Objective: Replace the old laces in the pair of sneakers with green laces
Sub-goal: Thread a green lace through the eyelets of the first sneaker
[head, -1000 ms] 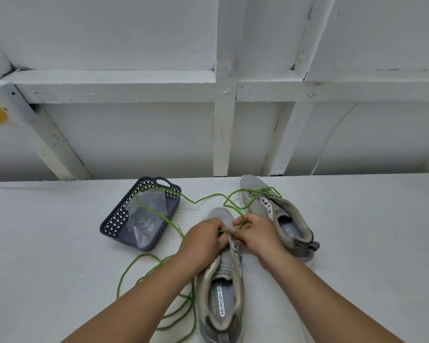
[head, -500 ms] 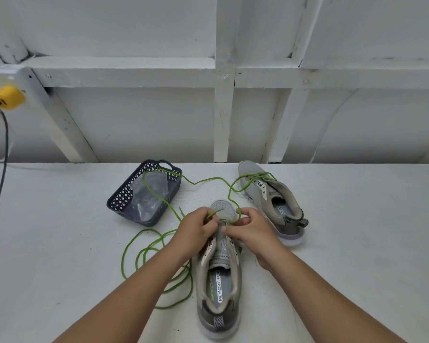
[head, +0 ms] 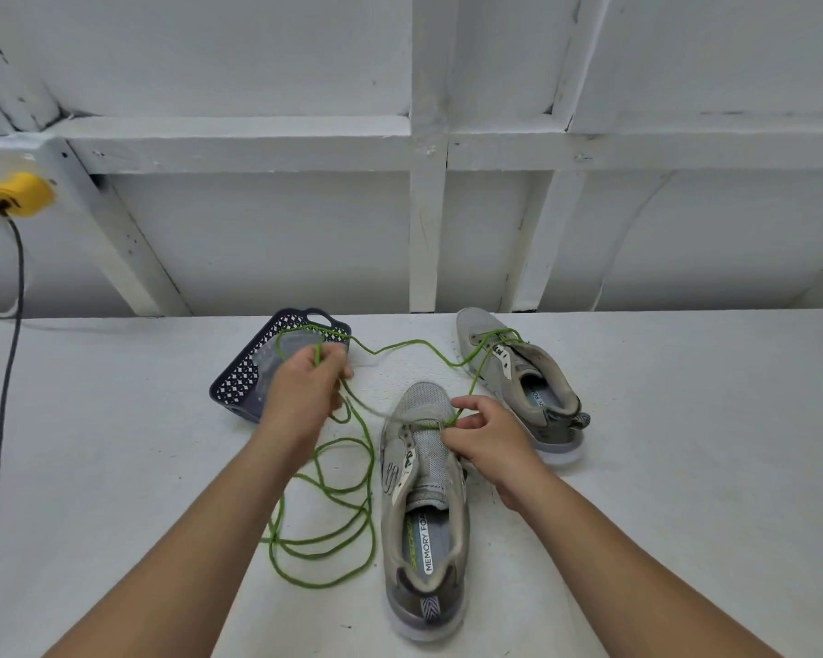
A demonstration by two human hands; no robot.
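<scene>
While the near sneaker (head: 424, 472) sat toe-away on the bench (head: 115, 467), it carried green lace (head: 352, 496) only across the lowest eyelets near the toe; upper eyelets looked bare. Far sneaker (head: 519, 382) had green lace through its front eyelets too, not laced to the top as far as I could tell. No old laces visible on either shoe. Judgement: early-to-mid stage, first row threaded, most lacing on both left.

Left hand (head: 305, 391) was raised over the basket (head: 238, 382), fingers curled round a strand, drawing it left and away from the shoe. Right hand (head: 485, 439) sat at the near sneaker's right eyelet row, thumb and forefinger pinching the lace by the first eyelet. Slack lay looped on the bench left of the shoe.
</scene>
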